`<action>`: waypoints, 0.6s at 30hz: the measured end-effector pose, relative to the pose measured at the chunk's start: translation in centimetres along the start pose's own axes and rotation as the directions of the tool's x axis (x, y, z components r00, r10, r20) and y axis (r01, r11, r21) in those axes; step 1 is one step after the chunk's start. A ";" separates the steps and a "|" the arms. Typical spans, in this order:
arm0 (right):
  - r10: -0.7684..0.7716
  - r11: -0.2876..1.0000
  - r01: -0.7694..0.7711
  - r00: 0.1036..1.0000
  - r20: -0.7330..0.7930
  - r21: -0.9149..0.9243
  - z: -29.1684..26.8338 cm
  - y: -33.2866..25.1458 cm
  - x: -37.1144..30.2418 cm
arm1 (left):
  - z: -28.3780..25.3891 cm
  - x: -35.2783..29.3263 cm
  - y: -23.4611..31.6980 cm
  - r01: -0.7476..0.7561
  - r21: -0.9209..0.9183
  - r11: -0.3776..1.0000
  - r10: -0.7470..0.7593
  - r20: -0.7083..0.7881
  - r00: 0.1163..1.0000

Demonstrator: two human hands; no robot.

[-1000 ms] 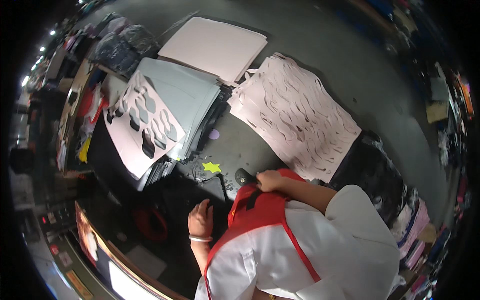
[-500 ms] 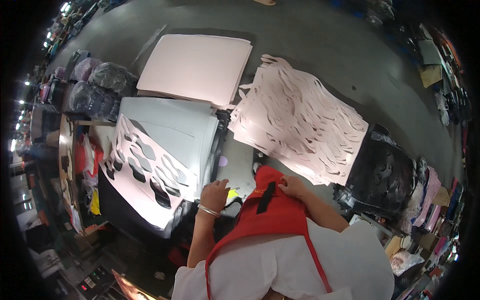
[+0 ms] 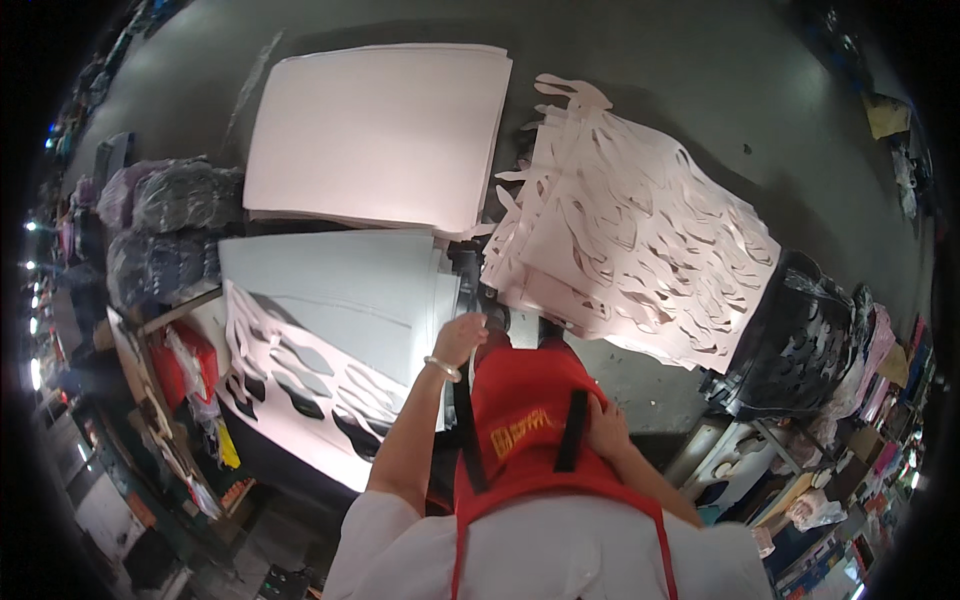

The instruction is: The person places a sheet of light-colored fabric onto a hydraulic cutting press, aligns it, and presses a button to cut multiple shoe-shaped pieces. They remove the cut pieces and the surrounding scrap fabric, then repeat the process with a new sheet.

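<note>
My left hand (image 3: pixel 462 340), with a light bangle at the wrist, is raised between the grey sheets and my apron. Its fingers are loosely bent and apart, and I see nothing held. At the right edge of the red apron (image 3: pixel 530 400), my right hand (image 3: pixel 607 432) has its fingers closed on the cloth; the fingertips are partly hidden. Left of me, a pink sheet with cut-out holes (image 3: pixel 300 385) lies slanted over a stack of grey sheets (image 3: pixel 330 265). To the right is a pile of pink cut-out sheets (image 3: pixel 640 230) with ragged, wavy strips.
A stack of plain pink sheets (image 3: pixel 380 135) stands at the far left. Plastic-wrapped bundles (image 3: pixel 185 195) sit beside it. A black cut-out bundle (image 3: pixel 805 335) is right of the ragged pile. A red bag (image 3: pixel 185 360) hangs at the left, and grey floor (image 3: pixel 640 385) shows between the piles.
My view has shifted, and I stand closer to the piles. The left hand has moved forward and inward. The right hand has lowered along the apron, which now hangs flatter.
</note>
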State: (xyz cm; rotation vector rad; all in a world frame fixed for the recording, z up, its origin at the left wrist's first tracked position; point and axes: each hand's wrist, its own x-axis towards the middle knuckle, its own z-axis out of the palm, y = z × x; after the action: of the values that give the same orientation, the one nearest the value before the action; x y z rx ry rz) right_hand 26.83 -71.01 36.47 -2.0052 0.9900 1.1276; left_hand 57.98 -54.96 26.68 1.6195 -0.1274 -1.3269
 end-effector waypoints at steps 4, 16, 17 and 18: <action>0.154 0.985 -0.163 0.979 0.132 0.062 2.2 -2.3 -0.7 | -6.0 15.8 -6.8 0.230 -0.863 0.449 0.279 0.380 0.882; 0.386 0.898 -0.427 0.881 0.272 0.107 2.7 -7.8 -0.4 | -8.1 32.3 -10.6 0.108 -0.821 0.560 -0.753 -0.450 0.480; 0.398 0.891 -0.439 0.877 0.268 0.112 2.6 -8.0 -0.3 | -8.5 32.2 -10.7 0.051 -0.841 0.539 -0.732 -0.437 0.522; 0.410 0.888 -0.448 0.873 0.264 0.106 2.5 -8.3 -0.3 | -9.0 32.1 -10.9 0.030 -0.876 0.482 -0.735 -0.385 0.558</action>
State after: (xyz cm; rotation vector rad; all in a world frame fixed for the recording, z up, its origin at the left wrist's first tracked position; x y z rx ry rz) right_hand 32.65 -64.65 36.91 -1.5124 1.3953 1.4262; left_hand 72.50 -63.82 -3.96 1.2278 1.3402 -0.7090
